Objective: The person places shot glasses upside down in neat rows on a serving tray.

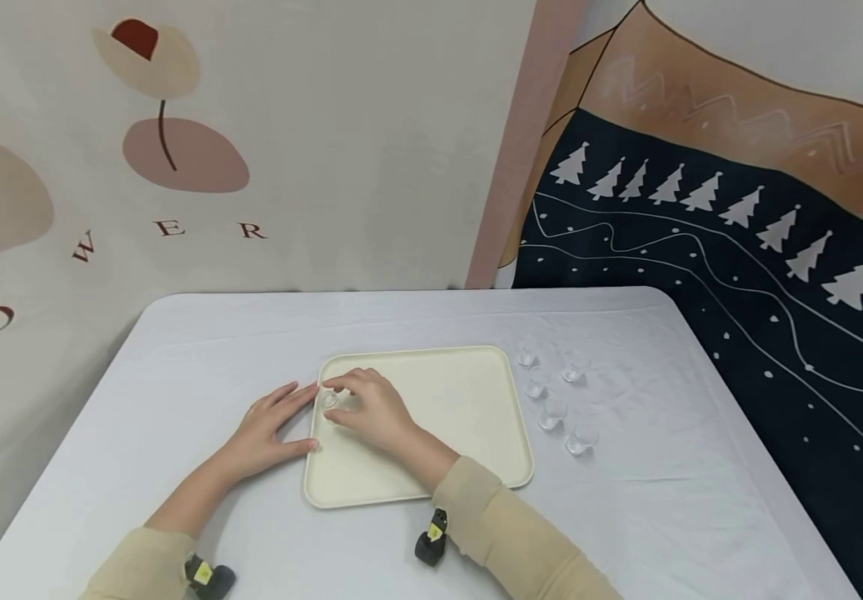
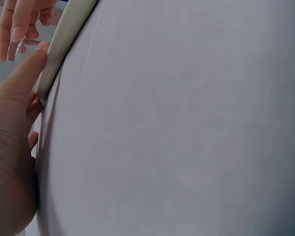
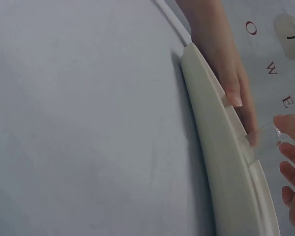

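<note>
Near the upper left corner of a cream tray [image 1: 446, 417], a small clear cup [image 1: 330, 401] stands between the thumb and fingers of my right hand [image 1: 375, 412], which pinch it at its rim. The right wrist view also shows the fingertips at the top of the transparent cup [image 3: 266, 140]. My left hand [image 1: 270, 433] rests against the tray's left edge, its fingers spread and straight, the thumb touching the rim lower down. From the left wrist view, the left thumb [image 2: 27, 73] lies along the tray rim [image 2: 64, 42], near the cup [image 2: 15, 49].
Several more clear cups [image 1: 552, 415] stand loosely grouped on the white tablecloth [image 1: 664, 417], just right of the tray. Behind the table hang a pale printed curtain [image 1: 364, 167] and a dark cloth with white trees [image 1: 701, 242].
</note>
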Motion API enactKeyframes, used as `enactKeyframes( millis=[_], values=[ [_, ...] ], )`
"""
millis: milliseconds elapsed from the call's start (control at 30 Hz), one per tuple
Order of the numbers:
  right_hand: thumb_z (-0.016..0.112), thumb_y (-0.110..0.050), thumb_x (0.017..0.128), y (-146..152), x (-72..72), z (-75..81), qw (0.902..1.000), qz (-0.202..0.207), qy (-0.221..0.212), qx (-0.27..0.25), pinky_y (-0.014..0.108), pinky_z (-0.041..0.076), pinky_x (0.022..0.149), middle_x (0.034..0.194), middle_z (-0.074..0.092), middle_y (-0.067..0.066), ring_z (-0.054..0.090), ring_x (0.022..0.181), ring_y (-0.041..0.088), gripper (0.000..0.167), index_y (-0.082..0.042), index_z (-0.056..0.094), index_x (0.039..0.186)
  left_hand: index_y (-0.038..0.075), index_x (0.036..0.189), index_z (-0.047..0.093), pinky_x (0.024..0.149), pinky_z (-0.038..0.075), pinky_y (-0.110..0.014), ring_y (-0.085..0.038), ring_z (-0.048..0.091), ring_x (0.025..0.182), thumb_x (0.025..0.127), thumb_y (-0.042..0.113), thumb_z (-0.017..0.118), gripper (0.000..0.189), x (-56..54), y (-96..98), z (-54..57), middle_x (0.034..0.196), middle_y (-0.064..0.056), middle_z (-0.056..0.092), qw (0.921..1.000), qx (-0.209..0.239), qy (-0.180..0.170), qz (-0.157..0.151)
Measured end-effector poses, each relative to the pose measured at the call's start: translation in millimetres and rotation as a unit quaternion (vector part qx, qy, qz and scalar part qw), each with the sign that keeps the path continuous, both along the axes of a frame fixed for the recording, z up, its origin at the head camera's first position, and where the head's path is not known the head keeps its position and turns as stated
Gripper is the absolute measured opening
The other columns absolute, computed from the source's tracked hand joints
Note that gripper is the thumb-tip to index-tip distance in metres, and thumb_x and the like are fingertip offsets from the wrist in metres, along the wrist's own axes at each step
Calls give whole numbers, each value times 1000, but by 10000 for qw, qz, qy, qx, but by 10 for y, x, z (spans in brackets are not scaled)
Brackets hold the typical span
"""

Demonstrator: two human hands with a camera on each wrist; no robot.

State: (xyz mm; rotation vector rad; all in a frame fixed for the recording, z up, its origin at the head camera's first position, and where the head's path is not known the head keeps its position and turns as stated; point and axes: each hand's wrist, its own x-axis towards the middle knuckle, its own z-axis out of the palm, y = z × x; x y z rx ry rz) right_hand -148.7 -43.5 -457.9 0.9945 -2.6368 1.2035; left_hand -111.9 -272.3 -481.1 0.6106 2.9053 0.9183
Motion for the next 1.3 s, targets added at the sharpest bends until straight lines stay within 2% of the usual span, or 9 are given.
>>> enactKeyframes(
  millis=[433, 700, 1100, 1300],
  values=[
    [79, -26, 82, 369, 87, 228, 9992, 116, 139, -369, 18, 45, 84, 109, 65, -7, 54, 99, 9, 36, -16, 69, 115, 17, 148, 38, 101, 15, -71, -42, 21, 137, 81, 45, 74, 81, 17, 6, 5, 148, -17, 37, 9999, -23, -112, 117],
    [81, -21, 79, 635, 170, 372, 9985, 46, 66, -537, 22, 46, 87, 109, 65, -6, 54, 101, 11, 36, -13, 70, 113, 19, 148, 38, 101, 15, -71, -41, 20, 138, 80, 46, 74, 82, 27, 7, -7, 149, -17, 37, 9997, 9, -147, 193],
    [81, -19, 78, 1095, 287, 461, 9965, -128, 165, -814, 30, 47, 85, 110, 64, -8, 53, 101, 11, 39, -12, 69, 114, 18, 148, 38, 102, 15, -70, -41, 21, 138, 80, 45, 74, 82, 29, 16, 13, 149, -17, 37, 9998, 31, -124, 164],
    [82, -16, 77, 1337, 342, 507, 9938, -167, 409, -1020, 31, 48, 84, 111, 64, -8, 54, 101, 12, 40, -16, 69, 114, 17, 148, 39, 102, 14, -70, -41, 21, 138, 79, 44, 75, 82, 31, 12, -2, 148, -18, 38, 9999, 51, -77, 145]
  ],
)
